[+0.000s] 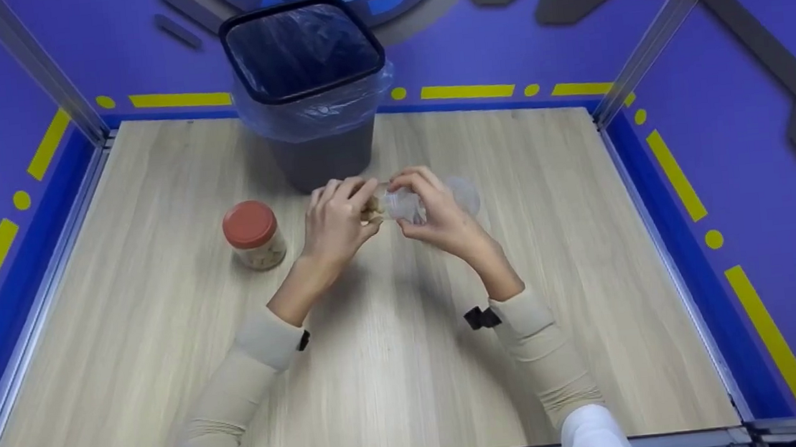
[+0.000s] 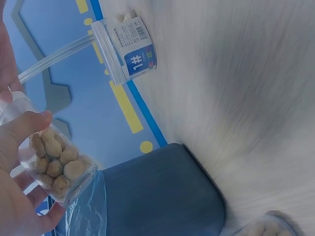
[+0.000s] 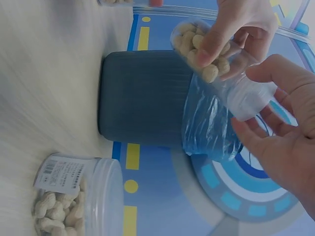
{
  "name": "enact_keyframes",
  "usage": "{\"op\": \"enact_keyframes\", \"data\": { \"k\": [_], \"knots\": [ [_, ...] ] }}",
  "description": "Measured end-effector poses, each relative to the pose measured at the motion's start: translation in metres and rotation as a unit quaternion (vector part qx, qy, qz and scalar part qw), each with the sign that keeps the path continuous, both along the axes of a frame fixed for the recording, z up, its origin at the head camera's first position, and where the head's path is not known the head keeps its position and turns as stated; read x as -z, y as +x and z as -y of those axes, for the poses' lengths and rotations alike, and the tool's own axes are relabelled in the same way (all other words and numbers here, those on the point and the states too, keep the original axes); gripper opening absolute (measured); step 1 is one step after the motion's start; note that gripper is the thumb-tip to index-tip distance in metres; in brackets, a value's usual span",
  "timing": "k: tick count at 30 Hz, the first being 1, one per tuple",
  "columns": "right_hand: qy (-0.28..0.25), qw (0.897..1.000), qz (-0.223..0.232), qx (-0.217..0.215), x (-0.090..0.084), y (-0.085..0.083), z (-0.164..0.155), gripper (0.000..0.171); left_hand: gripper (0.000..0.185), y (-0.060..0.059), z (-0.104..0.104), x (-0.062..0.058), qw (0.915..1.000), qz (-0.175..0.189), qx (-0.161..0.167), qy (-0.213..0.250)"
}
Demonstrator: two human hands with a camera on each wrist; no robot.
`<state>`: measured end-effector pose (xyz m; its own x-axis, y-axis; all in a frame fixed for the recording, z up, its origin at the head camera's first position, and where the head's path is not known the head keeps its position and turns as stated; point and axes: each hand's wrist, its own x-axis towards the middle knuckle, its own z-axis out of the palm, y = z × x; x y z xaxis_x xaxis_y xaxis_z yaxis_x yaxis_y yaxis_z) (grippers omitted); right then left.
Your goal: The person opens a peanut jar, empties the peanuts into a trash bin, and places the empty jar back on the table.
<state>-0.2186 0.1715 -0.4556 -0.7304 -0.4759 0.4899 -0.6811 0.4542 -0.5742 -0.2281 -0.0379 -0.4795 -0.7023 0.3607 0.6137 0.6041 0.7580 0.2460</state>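
Observation:
My left hand grips a small clear jar of peanuts, its thumb and fingers round the body. The jar is tilted, its bottom toward the left. A translucent lid covers its mouth end, and my right hand curls its thumb and fingers round that lid. Just behind the right hand on the table stands another clear jar of peanuts with a translucent lid and a printed label. To the left of my left hand stands a jar with a red lid and pale contents.
A dark trash bin lined with a clear plastic bag stands at the back of the wooden table. Blue-purple panels wall the table at the back and sides, with metal posts at the far corners.

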Motion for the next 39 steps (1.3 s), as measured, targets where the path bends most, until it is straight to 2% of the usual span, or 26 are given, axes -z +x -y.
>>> {"op": "enact_keyframes", "data": {
  "k": [5,7,10,14,18,20,24,28,32,36,39],
  "knots": [
    [0.032,0.995,-0.097,-0.016,0.006,-0.002,0.001,0.043,0.057,0.002,0.003,0.002,1.0,0.006,-0.002,0.005],
    [0.037,0.992,-0.117,-0.019,0.007,-0.002,0.001,0.044,0.057,0.002,0.005,0.002,0.9999,0.009,-0.003,0.006],
    [0.024,0.993,-0.118,-0.016,0.008,-0.004,-0.001,0.043,0.057,0.002,0.009,0.002,0.9999,0.009,-0.01,0.007],
    [-0.016,0.997,-0.079,0.005,0.012,-0.004,-0.004,0.042,0.056,0.001,0.011,0.001,0.9997,0.003,-0.018,0.014],
    [-0.074,0.997,0.005,0.035,0.021,-0.003,-0.005,0.048,0.054,0.002,0.012,0.0,0.9998,0.002,-0.016,0.015],
    [-0.096,0.992,0.049,0.062,0.028,-0.003,-0.003,0.051,0.054,0.002,0.012,0.0,0.9998,0.002,-0.016,0.015],
    [-0.121,0.977,0.132,0.118,0.046,-0.004,0.002,0.051,0.054,0.003,0.013,-0.002,0.9997,0.001,-0.022,0.015],
    [-0.128,0.961,0.197,0.146,0.064,-0.008,0.008,0.05,0.054,0.003,0.015,-0.004,0.9995,0.0,-0.027,0.018],
    [-0.126,0.956,0.23,0.132,0.079,-0.01,0.015,0.051,0.056,0.001,0.017,-0.007,0.9994,0.002,-0.026,0.024],
    [-0.119,0.956,0.249,0.098,0.091,-0.016,0.022,0.053,0.056,0.0,0.018,-0.009,0.9993,0.0,-0.026,0.028],
    [-0.091,0.958,0.255,0.098,0.099,-0.019,0.025,0.056,0.057,0.0,0.019,-0.01,0.9992,-0.006,-0.025,0.03]
  ]
}}
